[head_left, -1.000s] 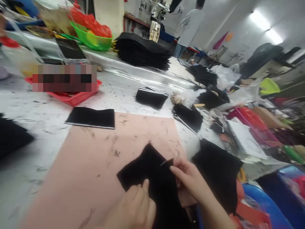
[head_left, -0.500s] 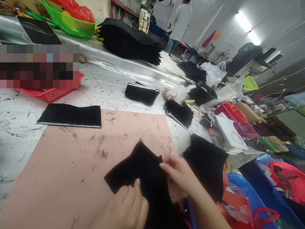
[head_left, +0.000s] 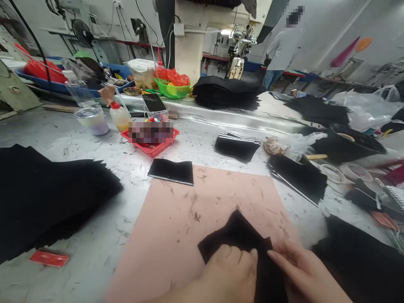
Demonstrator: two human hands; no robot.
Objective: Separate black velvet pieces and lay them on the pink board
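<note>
A black cloth piece (head_left: 238, 231) with a notched edge lies on the pink sheet (head_left: 164, 227) and runs down past the bottom of the view. My left hand (head_left: 232, 269) rests on it with the fingers curled and pressed together on the fabric. At the cloth's right edge, near a small raised corner, my right hand (head_left: 293, 263) pinches the fabric between thumb and fingers. Another black piece (head_left: 173, 170) with a pale lower edge lies across the pink sheet's upper left corner.
Black stacks lie at left (head_left: 47, 189), at lower right (head_left: 362, 256) and beyond the sheet (head_left: 236, 147). A red basket (head_left: 151, 147), bottle (head_left: 120, 115) and green bowl (head_left: 173, 90) stand farther back. A person (head_left: 282, 50) stands in the background.
The camera view has turned left, bringing the left stack and containers into sight. My left hand's pointing finger has drawn in, and the hand sits closer to the right hand.
</note>
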